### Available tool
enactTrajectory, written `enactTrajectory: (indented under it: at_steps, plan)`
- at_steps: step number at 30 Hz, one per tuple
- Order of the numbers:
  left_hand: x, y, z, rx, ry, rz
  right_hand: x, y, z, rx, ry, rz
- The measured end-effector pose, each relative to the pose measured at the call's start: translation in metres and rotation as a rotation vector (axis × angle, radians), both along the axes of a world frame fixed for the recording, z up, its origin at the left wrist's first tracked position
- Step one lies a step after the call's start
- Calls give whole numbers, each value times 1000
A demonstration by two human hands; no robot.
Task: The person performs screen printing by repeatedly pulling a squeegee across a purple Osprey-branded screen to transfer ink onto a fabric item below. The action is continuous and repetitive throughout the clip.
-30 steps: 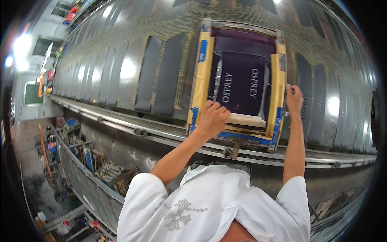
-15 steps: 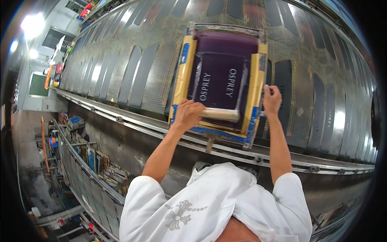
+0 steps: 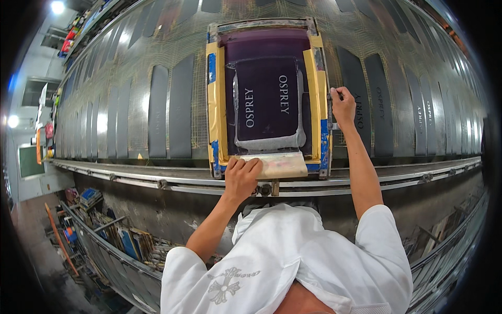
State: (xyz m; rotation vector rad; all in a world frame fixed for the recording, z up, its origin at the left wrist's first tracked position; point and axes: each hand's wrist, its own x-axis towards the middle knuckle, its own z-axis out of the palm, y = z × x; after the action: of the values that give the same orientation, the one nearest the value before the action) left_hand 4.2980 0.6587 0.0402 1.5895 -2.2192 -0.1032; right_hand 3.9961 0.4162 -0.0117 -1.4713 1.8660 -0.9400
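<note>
A screen printing frame (image 3: 320,78), edged with yellow and blue tape, lies on the long table in front of me. Its dark purple mesh (image 3: 266,47) shows two lines of pale lettering. A band of grey ink (image 3: 272,142) borders the lettered area, thickest on the near side. My left hand (image 3: 241,179) is closed around the left end of a squeegee (image 3: 282,165), whose pale handle lies tilted over the frame's near edge. My right hand (image 3: 343,107) is at the frame's right side, fingers curled together by its metal edge; what they pinch is hidden.
Dark flat panels (image 3: 181,104) lie in rows along the table, several with pale lettering. A metal rail (image 3: 392,187) runs along the table's near edge. Behind me on the left stand a curved rack (image 3: 104,238) and stacked boards (image 3: 130,243).
The squeegee has come toward me, from the mesh to the frame's near edge, and a band of grey ink now shows behind it. The right hand stays beside the frame; my view has turned.
</note>
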Motion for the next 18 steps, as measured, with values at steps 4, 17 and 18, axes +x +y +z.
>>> enactTrajectory:
  at_steps: [4, 17, 18]
  plan:
    - [7, -21, 7, 28, -6, -16, 3, 5, 4, 37, 4, -26]
    - [58, -282, 17, 170, 98, -87, -10, -46, 56, 73, 247, 370]
    - [61, -293, 24, 264, 176, -105, 3, -64, 70, 22, 115, 451]
